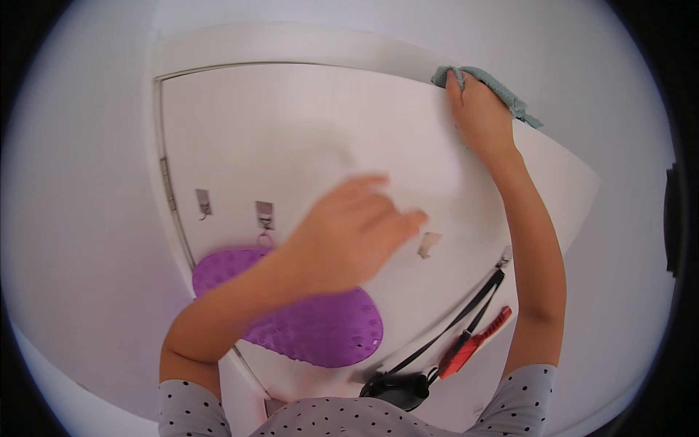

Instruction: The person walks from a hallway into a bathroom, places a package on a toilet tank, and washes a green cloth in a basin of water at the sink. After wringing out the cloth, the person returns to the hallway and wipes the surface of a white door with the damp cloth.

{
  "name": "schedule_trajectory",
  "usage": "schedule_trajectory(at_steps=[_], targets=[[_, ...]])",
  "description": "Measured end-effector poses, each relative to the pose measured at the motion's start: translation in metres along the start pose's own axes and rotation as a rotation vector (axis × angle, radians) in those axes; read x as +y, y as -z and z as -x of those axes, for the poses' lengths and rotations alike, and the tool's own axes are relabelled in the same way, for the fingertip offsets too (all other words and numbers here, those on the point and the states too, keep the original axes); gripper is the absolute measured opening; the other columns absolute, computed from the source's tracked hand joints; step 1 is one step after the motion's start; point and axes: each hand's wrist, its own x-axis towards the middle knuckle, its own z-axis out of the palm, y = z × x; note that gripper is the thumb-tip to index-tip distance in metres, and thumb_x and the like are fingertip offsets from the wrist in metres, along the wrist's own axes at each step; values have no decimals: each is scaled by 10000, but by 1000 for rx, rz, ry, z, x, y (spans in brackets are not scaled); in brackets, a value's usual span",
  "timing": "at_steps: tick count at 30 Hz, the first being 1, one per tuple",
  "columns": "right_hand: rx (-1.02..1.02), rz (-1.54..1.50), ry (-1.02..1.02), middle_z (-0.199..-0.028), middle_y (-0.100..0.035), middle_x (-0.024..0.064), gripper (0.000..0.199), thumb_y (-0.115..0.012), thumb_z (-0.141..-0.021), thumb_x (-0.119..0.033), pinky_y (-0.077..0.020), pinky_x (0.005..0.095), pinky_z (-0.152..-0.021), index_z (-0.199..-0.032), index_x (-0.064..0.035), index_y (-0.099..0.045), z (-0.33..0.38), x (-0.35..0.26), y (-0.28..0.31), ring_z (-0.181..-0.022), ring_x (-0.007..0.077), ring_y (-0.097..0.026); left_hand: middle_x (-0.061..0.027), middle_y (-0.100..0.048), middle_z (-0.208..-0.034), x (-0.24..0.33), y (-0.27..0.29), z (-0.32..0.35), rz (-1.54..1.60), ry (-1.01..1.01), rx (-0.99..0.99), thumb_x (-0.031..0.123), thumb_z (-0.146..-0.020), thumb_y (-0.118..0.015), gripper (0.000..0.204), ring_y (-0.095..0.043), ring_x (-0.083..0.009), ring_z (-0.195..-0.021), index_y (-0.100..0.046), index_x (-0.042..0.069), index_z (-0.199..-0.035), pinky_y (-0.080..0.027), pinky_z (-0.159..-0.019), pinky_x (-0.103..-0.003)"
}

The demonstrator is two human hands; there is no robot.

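At the top edge of a white door [291, 116], my right hand [480, 113] is closed on a grey-green cloth [499, 89]. The cloth drapes over the edge, and part of it is hidden behind my fingers. My left hand [349, 233] is in front of the door's middle, slightly blurred, its thumb and fingers apart and nothing in it. Behind my left forearm hangs a purple mat [320, 328] with a bumpy, rounded shape, partly covered by the arm.
Metal hooks [264, 215] are fixed across the door; the purple mat's loop hangs from one. At the lower right a black strap [466, 313] holds a black pouch [399, 391], beside a red brush-like item [466, 349]. A hinge [167, 182] lines the door's left edge.
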Motion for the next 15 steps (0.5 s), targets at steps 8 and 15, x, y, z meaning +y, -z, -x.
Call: schedule_trajectory(at_steps=[8, 15], targets=[[-10, -12, 15, -680, -589, 118, 324, -435, -888, -288, -459, 375, -582, -770, -12, -556, -17, -98, -35, -642, 289, -573, -80, -601, -923, 37, 32, 65, 52, 83, 29, -3, -666, -624, 195, -583, -223, -775, -615, 47, -854, -497, -752, -364], [40, 23, 175, -685, -581, 124, 308, -442, -887, -297, -450, 397, -603, -783, -23, -539, -38, -188, -78, -660, 290, -569, -84, -603, -915, 45, 71, 96, 46, 224, 32, -12, -644, -637, 217, -588, -242, -776, -613, 39, -853, -498, -742, -356]])
